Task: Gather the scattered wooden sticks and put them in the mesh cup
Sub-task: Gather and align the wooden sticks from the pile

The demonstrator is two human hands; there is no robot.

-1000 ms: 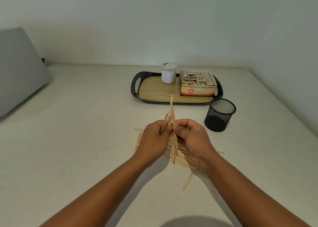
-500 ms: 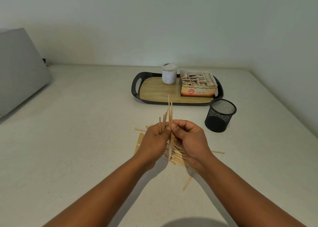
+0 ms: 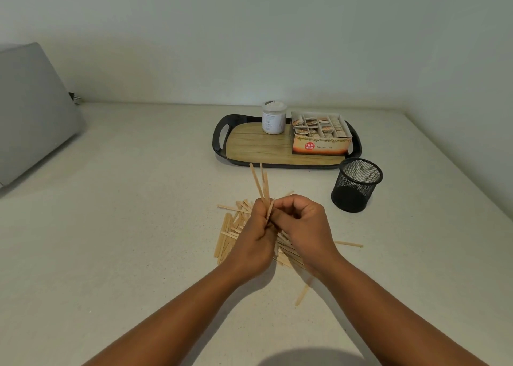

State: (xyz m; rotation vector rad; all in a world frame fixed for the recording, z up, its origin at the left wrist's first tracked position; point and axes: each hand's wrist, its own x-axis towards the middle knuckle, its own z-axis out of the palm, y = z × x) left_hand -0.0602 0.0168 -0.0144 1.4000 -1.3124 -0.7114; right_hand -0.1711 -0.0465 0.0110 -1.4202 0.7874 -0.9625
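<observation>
Counter [image 3: 138,240] bears sticks [image 3: 230,232], cup [image 3: 356,185] (upright), tray [image 3: 219,138].

We look down on a pale, speckled countertop [image 3: 116,226] that fills the lower view and meets a plain, off-white back wall [image 3: 249,38]. A second wall [image 3: 472,74] closes the corner on the right. At the far left we see a grey, slanted object [image 3: 30,115] resting on the counter, with a small dark plug [image 3: 74,98] just behind it at the wall. The light is soft and even; a rounded shadow [image 3: 311,358] lies at the bottom edge.
</observation>
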